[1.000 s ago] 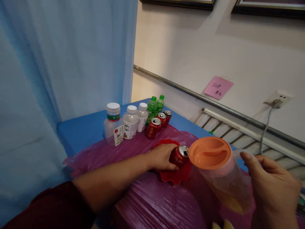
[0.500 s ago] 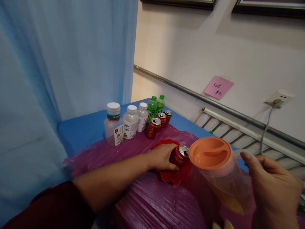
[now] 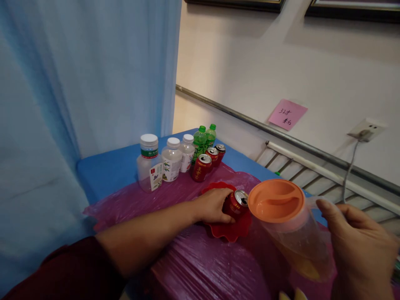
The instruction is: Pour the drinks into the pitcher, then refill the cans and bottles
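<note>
My left hand is closed around a red drink can, which is opened on top and leans to the right over a red scalloped dish. In my right hand is the handle of a clear plastic pitcher with an orange lid. The pitcher is tilted to the left, its lid edge close beside the can's top. Some yellowish liquid lies low inside it. Whether any liquid passes into the can, I cannot tell.
Behind the dish stand several red cans, green bottles and white-capped bottles. Purple plastic sheeting covers part of the blue surface. A blue curtain hangs at left; a radiator lines the wall.
</note>
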`<state>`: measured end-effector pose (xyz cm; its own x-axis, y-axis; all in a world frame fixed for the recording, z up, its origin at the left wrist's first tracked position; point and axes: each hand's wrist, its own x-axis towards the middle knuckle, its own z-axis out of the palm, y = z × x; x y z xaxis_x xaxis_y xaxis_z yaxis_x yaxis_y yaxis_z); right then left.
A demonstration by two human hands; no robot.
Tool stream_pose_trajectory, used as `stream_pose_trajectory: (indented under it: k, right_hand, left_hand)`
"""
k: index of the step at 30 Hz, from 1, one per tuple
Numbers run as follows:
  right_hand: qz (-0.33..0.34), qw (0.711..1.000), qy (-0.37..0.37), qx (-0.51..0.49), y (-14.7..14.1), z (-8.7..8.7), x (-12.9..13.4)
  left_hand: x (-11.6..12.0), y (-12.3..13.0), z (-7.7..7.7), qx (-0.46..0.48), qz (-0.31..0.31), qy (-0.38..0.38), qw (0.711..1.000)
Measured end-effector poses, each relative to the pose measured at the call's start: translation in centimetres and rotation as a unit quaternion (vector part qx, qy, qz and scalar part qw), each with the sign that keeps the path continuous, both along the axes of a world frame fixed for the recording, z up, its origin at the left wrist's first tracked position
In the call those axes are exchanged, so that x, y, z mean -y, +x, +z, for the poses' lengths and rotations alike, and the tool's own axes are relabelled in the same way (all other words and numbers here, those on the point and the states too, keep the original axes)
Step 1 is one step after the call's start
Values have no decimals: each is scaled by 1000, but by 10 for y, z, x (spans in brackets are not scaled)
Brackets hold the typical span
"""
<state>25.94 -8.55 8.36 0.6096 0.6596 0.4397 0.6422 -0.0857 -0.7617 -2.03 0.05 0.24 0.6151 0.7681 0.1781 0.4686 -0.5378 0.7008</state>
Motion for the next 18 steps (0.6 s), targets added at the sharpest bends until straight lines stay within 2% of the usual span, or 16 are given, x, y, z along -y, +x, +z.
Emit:
stream_pose_trajectory:
  k: [13,18]
  right_hand:
    - [8,1000,11,6,5,-8,-1]
    - [-1,1000,4,-12,1,-5,0]
  left_hand:
    - [0,0,1,-6,-5,-4,1000]
    - [0,0,0,-3,-6,-3,1000]
